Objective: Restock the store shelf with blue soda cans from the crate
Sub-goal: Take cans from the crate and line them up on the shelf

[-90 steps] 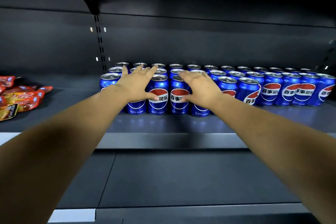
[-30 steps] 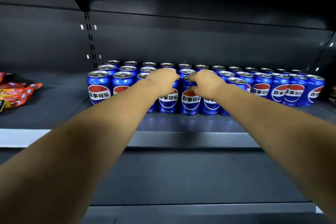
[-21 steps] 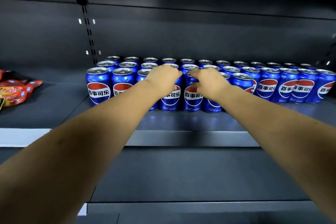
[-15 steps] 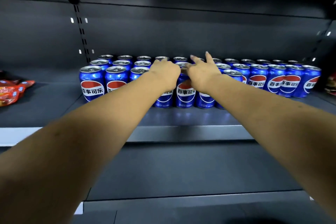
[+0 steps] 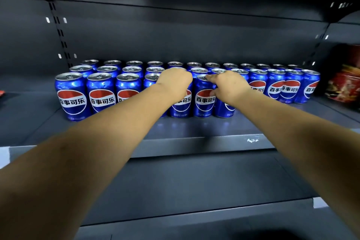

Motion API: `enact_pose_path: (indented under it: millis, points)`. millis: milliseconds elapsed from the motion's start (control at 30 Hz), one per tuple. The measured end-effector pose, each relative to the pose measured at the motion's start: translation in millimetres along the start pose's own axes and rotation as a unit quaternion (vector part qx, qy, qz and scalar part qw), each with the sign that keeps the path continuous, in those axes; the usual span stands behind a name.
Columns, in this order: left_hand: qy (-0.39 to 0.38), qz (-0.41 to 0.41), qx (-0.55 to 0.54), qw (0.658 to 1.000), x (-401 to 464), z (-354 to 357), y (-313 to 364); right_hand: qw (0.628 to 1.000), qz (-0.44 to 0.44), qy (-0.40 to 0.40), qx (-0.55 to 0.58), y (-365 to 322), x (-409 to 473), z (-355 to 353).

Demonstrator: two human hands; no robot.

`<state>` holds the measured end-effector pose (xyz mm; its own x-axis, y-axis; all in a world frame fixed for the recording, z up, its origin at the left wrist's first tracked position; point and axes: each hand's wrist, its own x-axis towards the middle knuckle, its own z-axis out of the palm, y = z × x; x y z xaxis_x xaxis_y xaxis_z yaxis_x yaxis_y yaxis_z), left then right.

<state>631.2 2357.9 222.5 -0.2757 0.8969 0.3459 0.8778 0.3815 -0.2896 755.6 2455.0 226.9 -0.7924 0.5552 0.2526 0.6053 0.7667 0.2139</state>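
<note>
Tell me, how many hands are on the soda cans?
2. The left hand curls over a front-row blue soda can; the right hand pinches the neighbouring can just to its right. No other hand shows.

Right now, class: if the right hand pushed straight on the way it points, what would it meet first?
Probably the second-row cans: the right hand already touches a front can, fingers aimed back-left over its top. Depth is unclear.
</note>
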Motion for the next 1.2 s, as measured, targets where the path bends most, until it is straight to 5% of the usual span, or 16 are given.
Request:
enact_pose_path:
  millis: [433,800,900,1000,1200]
  points:
    - [0.007,0.01,0.016,1.0,5.3,1.5,-1.1,1.0,0.005,0.025,0.018,4.6,3.2,13.2]
    - [0.005,-0.002,-0.125,0.992,-7.2,16.4,-11.6,1.0,0.009,0.016,0.02,2.6,-2.1,22.0]
    - [0.006,0.027,-0.178,0.984,-15.6,18.6,-19.6,0.995,0.004,0.013,0.099,14.1,-6.7,26.8]
    - [0.034,0.01,-0.148,0.988,-18.2,14.7,-27.4,0.965,0.071,0.058,0.247,31.4,-13.1,25.3]
    - [0.046,-0.069,-0.255,0.963,-18.5,27.1,-40.3,0.846,0.184,0.109,0.488,48.3,-20.3,32.6]
